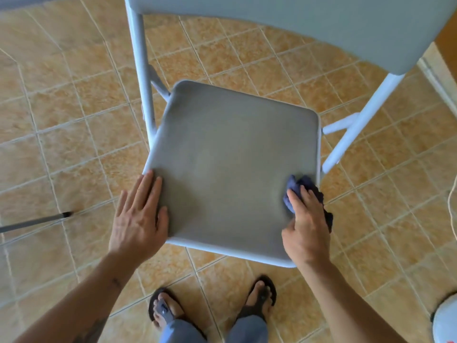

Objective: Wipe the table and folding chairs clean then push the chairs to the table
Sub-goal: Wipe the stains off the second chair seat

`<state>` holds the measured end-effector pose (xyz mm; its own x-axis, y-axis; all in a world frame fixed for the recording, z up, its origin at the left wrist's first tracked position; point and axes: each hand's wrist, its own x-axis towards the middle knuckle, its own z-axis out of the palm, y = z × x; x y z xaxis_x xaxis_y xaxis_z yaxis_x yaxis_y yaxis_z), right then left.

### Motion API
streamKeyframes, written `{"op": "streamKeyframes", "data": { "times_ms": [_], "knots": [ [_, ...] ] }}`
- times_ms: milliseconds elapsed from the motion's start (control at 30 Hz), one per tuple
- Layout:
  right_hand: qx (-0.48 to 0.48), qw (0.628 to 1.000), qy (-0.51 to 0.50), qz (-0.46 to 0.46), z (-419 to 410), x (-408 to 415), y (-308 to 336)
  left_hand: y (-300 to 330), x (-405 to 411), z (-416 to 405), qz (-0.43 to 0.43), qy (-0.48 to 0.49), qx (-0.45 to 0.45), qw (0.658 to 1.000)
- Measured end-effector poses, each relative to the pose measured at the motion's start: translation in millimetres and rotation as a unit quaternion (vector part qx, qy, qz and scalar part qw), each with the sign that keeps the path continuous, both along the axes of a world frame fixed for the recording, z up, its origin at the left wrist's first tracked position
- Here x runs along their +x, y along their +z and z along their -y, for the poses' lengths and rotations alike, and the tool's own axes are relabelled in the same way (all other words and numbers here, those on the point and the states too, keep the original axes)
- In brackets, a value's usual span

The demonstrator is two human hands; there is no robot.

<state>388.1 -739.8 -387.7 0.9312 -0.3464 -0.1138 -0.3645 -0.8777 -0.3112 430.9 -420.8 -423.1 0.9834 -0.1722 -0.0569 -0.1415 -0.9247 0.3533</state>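
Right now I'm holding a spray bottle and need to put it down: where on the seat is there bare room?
The seat is bare through its middle and back, between the two hands and up to the backrest. The front corners are taken: the left hand lies flat on one, and the right hand presses the blue cloth on the other.

The chair [232, 159] stands on the floor [74, 120], backrest [309, 26] far, seat near. The left hand [139, 216] lies flat on the seat's near left corner. The right hand [305, 226] presses a cloth [300, 186] on its near right edge. Two feet [212, 303] stand before the seat.
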Motion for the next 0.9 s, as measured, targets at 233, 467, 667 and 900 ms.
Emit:
{"op": "streamKeyframes", "data": {
  "times_ms": [233, 467, 667, 900],
  "knots": [
    [0.115, 0.977, 0.178, 0.035, -150, -5, -2, -10, -4, -6, 0.037, -0.015, -0.066, 0.997],
    [0.09, 0.974, 0.198, 0.072, -107, 62, -5, -6, -4, -11, 0.028, 0.003, -0.051, 0.998],
    [0.04, 0.991, 0.099, 0.082, -99, 130, 1, -6, -1, -26, 0.027, 0.009, -0.063, 0.998],
    [0.067, 0.964, 0.253, 0.049, -189, 105, -10, -11, 4, -28, 0.005, 0.028, -0.056, 0.998]
  ]
}}
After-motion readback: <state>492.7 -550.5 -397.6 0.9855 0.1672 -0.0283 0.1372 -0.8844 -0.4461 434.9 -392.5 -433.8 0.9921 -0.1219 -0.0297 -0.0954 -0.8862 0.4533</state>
